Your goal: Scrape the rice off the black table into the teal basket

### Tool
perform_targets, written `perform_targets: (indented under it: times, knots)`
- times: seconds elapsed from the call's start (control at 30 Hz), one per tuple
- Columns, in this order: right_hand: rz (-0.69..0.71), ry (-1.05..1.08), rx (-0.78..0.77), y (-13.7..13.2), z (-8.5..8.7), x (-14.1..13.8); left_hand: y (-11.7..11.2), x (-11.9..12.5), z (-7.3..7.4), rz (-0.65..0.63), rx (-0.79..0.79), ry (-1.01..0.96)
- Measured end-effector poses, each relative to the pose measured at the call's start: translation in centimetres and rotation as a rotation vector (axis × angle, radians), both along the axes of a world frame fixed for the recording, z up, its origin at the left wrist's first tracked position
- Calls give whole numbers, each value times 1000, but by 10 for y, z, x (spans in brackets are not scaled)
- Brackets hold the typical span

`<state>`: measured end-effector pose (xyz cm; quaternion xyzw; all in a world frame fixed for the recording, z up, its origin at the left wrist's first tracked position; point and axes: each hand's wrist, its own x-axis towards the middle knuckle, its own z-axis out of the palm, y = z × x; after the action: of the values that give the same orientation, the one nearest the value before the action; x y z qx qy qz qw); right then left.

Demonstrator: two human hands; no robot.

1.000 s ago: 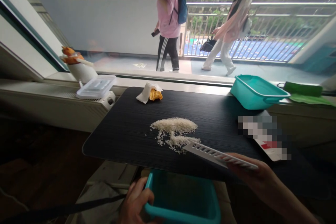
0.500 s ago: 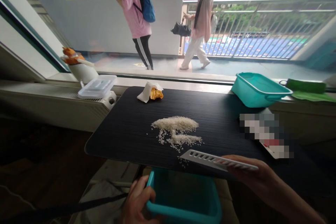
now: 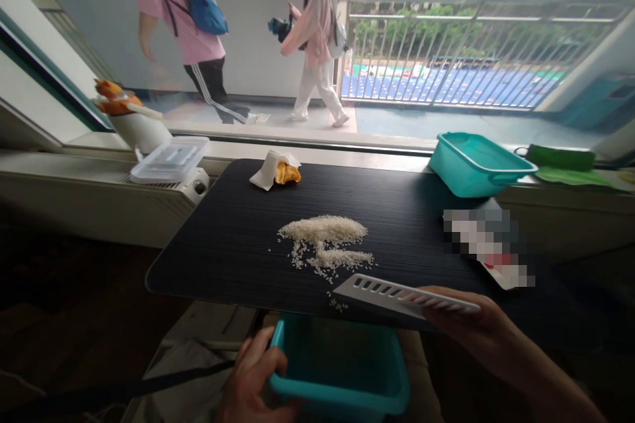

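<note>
My right hand [image 3: 456,314] is closed around a flat white plastic strip [image 3: 387,295] with a row of slots. The strip hangs tilted over the near edge of the black table [image 3: 198,238], its pointed end close to some stray grains. Ahead of that end lies a pile of white rice [image 3: 325,230], with a thinner band of grains on its near side. My left hand [image 3: 255,377] grips the left rim of a teal plastic container [image 3: 342,393], which sits below the table's near edge. The container's floor is dark, and I cannot make out what it holds.
At the table's far right stand another teal container [image 3: 481,168] and a blurred flat item [image 3: 489,248]. A crumpled tissue with something orange [image 3: 288,173] lies at the back. Left of the table, a clear plastic lid [image 3: 171,160] rests on the radiator [image 3: 99,182].
Beyond the window, two people have walked to the left. My view has shifted slightly, while both hands keep their holds and the rice looks the same.
</note>
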<state>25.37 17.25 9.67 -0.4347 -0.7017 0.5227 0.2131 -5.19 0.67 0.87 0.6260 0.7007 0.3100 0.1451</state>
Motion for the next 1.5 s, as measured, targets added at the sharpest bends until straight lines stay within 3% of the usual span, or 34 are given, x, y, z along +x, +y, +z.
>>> perform_targets:
  times: [0.23,0.43,0.6,0.83,1.07,1.3,1.5]
  knots:
    - [58,-33,-18,-6,1,2,2,-2,6,-40,-17,33]
    - [-43,-16,49,-1,-2,-9,1,-2,7,-52,4,52]
    - [131,-18,32,-2,5,-19,-1,-3,8,-8,-7,10]
    - [-96,-39,170,5,0,-19,-1,-3,6,-20,6,32]
    - [17,-21,85,1,-1,-21,0,-3,8,-40,-6,48]
    - [-59,-6,114,6,-5,-28,-1,1,6,20,5,5]
    - [59,-8,64,2,-3,-22,-2,2,1,32,-3,14]
